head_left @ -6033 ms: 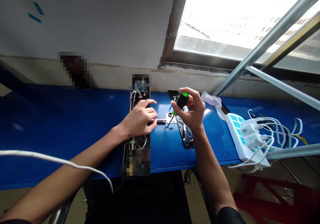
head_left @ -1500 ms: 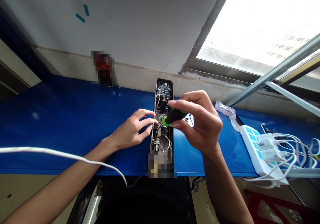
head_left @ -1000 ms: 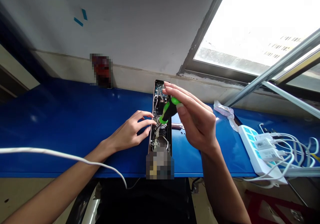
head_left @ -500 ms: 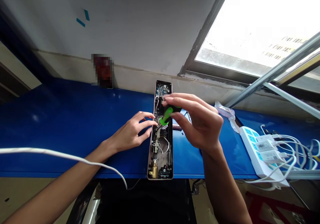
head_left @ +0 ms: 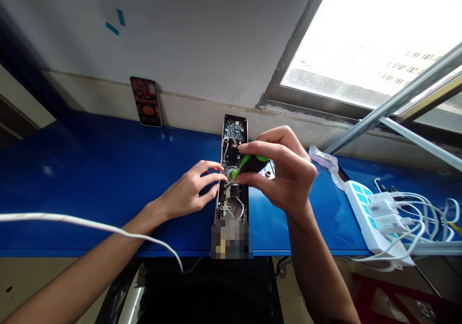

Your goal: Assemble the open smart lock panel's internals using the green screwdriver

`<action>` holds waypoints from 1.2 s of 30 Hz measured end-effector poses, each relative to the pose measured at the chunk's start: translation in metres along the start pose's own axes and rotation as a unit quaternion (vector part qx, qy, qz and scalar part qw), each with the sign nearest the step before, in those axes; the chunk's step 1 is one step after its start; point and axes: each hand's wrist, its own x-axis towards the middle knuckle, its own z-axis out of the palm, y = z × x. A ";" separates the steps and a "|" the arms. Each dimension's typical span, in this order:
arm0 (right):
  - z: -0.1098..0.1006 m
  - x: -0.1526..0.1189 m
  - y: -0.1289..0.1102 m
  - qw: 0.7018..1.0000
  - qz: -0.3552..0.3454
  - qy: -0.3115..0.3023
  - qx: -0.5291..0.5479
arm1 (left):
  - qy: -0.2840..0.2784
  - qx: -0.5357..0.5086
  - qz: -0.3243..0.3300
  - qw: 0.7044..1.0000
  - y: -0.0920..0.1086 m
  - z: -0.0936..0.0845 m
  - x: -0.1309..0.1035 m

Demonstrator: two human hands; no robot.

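Observation:
A long, narrow electronic door-lock housing (head_left: 234, 202) lies open on the blue table, its inner side up, showing a circuit board, white wires and metal parts. My right hand (head_left: 285, 170) pinches a green and black screwdriver (head_left: 254, 163) between thumb and fingers. The screwdriver is tilted, its tip pointing down-left at the middle of the housing; the exact contact point is too small to tell. My left hand (head_left: 193, 187) rests at the housing's left edge, fingers apart, the fingertips reaching over the rim near the screwdriver tip. The near end of the housing is blurred out.
A phone (head_left: 146, 102) leans against the wall at the back left. A white power strip (head_left: 375, 223) with plugged chargers and cables stands at right, near a clear plastic bag (head_left: 328, 165). A white cable (head_left: 108, 227) crosses over my left forearm.
My right hand has turned the screwdriver's handle, which now tilts lower to the right, and the fingers have shifted on it. My left hand stays at the housing's edge.

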 end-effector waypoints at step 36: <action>0.001 -0.007 0.004 0.998 -0.019 -0.052 0.005 | 0.013 -0.001 0.003 1.000 0.001 0.001 0.002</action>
